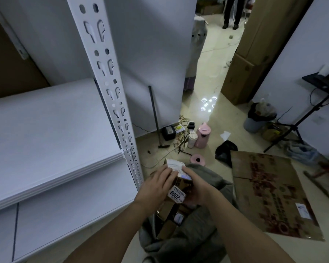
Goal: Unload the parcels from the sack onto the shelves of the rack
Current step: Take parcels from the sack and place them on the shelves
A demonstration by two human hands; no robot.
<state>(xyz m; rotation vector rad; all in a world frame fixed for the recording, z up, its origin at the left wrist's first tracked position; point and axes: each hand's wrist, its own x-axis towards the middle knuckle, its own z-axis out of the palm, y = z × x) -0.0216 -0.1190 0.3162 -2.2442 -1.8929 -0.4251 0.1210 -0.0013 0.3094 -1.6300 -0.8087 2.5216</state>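
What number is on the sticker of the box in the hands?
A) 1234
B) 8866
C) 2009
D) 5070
C: the white sticker on the brown box, held between the left hand and right hand above the grey sack, reads 2009.

The brown cardboard parcel [179, 184] is half covered by both hands; more boxes sink into the grey fabric sack [188, 242]. Its white labels' small print is unreadable.
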